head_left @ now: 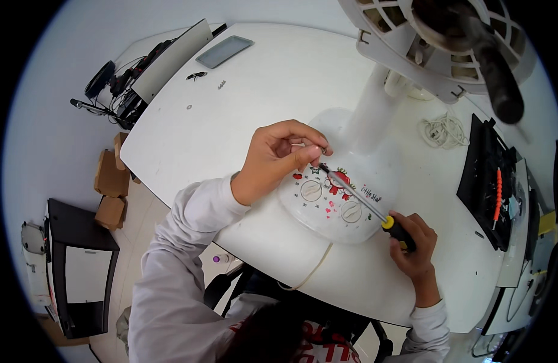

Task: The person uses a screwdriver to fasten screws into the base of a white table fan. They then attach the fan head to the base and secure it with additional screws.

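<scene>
My right hand (pixel 414 245) is wrapped round the black-and-yellow handle of a screwdriver (pixel 357 196). Its long shaft slants up and left to my left hand (pixel 282 154). There, thumb and forefinger pinch a small dark metal piece (pixel 324 151), too small to name, just above the screwdriver's tip. Both hands are over the white base (pixel 309 215) of an electric fan, printed with red cartoon figures and bearing two round knobs. From the base a white column (pixel 373 112) rises to the fan's head (pixel 400 57), whose slotted housing is exposed at the upper right.
On the white table (pixel 230 133) lie a grey tray (pixel 224 51), a short black cable (pixel 196 75), several tiny metal parts (pixel 221 85) and a small ring (pixel 189 107). To the right are a coiled white cord (pixel 443 131) and a black case (pixel 484 181) with an orange rod (pixel 498 196). Cardboard boxes (pixel 111 175) stand left.
</scene>
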Tool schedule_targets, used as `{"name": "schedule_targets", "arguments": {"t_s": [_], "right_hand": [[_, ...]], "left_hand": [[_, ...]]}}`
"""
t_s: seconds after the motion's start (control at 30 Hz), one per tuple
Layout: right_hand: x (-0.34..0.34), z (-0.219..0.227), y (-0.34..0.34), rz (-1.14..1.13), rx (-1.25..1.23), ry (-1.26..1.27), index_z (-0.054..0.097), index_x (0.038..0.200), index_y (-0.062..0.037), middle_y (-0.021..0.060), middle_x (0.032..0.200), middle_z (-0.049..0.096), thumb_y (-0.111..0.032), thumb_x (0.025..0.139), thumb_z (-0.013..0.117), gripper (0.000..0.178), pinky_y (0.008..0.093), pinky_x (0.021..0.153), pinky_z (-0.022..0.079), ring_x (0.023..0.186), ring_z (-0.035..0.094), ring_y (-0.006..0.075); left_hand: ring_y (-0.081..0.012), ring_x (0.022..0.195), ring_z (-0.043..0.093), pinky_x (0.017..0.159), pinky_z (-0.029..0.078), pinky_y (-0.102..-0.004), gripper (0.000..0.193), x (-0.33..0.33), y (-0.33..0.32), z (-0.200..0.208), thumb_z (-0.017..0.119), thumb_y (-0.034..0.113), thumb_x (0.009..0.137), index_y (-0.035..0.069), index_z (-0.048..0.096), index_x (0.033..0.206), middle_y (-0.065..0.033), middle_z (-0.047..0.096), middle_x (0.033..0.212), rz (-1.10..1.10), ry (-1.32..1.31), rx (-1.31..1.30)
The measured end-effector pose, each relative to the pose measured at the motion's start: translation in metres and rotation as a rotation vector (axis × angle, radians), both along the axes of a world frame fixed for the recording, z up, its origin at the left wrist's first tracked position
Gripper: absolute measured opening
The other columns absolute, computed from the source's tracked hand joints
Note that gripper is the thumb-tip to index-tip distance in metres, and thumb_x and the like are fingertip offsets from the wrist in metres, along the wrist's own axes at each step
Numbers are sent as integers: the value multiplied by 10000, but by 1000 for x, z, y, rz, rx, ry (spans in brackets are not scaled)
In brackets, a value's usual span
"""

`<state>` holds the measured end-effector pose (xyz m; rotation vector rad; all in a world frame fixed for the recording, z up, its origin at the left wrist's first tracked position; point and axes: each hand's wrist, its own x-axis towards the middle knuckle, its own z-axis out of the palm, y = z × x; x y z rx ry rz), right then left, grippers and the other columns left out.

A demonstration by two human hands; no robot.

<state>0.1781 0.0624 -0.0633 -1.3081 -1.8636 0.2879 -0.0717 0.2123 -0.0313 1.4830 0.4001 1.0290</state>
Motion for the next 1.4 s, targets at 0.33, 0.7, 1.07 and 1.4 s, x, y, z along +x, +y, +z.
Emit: {"name": "schedule_targets", "arguments": {"t_s": [0.33, 0.7, 1.07, 1.4], "right_hand": [[0, -5, 3, -66, -29, 11, 599, 1049, -27, 80, 667, 537, -26, 631, 639, 420, 236, 482, 423, 515, 509, 161], [1, -2, 12, -53, -92, 24, 591, 1061, -28, 70, 651, 504, -29, 663, 627, 400, 243, 469, 390, 501, 466, 158], [3, -2, 14, 4, -120, 46, 563, 1079, -21, 83, 634, 460, -22, 698, 601, 383, 253, 460, 363, 489, 432, 176], [4, -4, 10, -62, -77, 4, 563, 1121, -58, 87, 718, 541, -29, 680, 676, 456, 255, 492, 414, 530, 500, 186]], "left_hand": [[-109, 619, 567, 544, 428, -206, 100, -1, 7, -6, 570, 87, 834, 24, 549, 909, -147, 636, 878, -13, -25, -104], [-125, 626, 597, 559, 470, -216, 85, 0, 12, -7, 562, 58, 828, 22, 550, 904, -194, 622, 896, -21, -3, -79], [-137, 659, 604, 572, 472, -219, 86, 0, 18, -10, 552, 68, 835, 16, 547, 904, -166, 624, 904, -22, 65, -37], [-150, 684, 610, 578, 480, -227, 85, 3, 20, -15, 502, 53, 854, 16, 526, 926, -177, 619, 925, -25, 94, -40]]}}
